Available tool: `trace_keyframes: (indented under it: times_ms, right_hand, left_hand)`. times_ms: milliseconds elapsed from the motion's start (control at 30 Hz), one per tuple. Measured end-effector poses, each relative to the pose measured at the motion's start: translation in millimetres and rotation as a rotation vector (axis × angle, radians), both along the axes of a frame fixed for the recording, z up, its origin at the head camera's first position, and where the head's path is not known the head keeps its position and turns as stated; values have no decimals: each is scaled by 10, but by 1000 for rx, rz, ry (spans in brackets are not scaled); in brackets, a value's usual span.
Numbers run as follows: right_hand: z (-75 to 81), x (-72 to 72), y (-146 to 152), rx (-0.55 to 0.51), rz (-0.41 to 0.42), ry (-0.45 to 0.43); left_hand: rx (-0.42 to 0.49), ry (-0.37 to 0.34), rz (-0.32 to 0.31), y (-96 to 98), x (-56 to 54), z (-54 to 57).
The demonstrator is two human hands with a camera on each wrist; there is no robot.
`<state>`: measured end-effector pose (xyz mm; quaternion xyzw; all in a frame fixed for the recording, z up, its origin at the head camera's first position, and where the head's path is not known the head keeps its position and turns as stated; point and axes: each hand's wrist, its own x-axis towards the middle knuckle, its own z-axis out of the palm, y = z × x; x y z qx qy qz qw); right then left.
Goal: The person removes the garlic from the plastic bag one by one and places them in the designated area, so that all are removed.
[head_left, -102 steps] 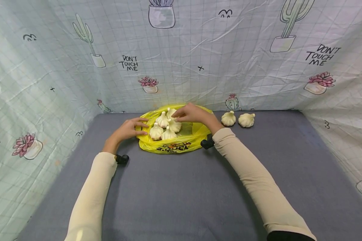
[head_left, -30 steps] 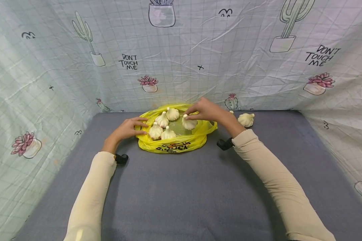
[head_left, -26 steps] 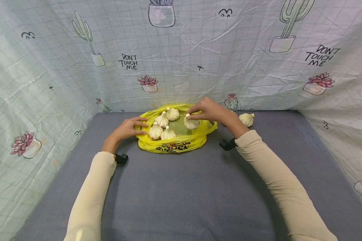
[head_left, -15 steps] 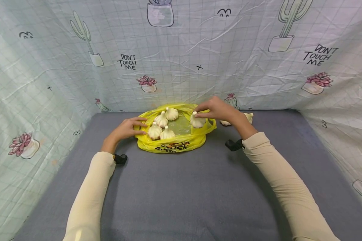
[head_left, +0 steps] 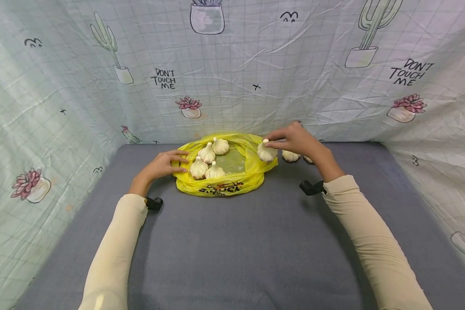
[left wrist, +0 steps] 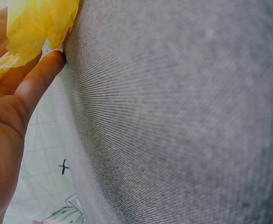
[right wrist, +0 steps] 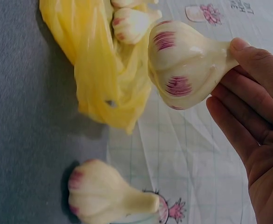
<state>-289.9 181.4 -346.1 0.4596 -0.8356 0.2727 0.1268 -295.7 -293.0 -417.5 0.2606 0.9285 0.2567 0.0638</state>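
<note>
My right hand (head_left: 298,138) pinches a white garlic bulb (head_left: 266,151) by its stem, over the right end of a yellow plastic bag (head_left: 221,189). Purple streaks show on the held bulb (right wrist: 178,65) in the right wrist view, the thumb and fingers on its neck. My left hand (head_left: 163,164) holds the bag's left rim; in the left wrist view yellow plastic (left wrist: 38,28) lies among its fingers. Several bulbs sit inside the bag at its left side, one garlic bulb (head_left: 220,146) at the back. The bag's right part shows no bulbs.
Two more bulbs, a nearer bulb (head_left: 290,156) and a partly hidden bulb (head_left: 308,159), lie on the grey cloth (head_left: 232,249) right of the bag. A printed curtain (head_left: 232,86) stands close behind the bag and encloses both sides.
My right hand has lifted a garlic bulb from among the others in the bag and carried it right to the bag's right end. My left hand stays on the rim.
</note>
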Motion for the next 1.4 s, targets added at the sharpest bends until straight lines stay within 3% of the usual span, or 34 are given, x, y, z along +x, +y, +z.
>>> trace_keyframes:
  times_ms: [367,667,1400]
  right_hand:
    - [-18,14,231,-8,-60,1]
    - [-21,48,414,-27,-89,65]
    - [40,173,815,-35,-242,94]
  left_hand:
    - [-8,24,-25,-7,7,6]
    - [-1,13,-11,10,19,14]
    - [14,0,2,5,18,-14]
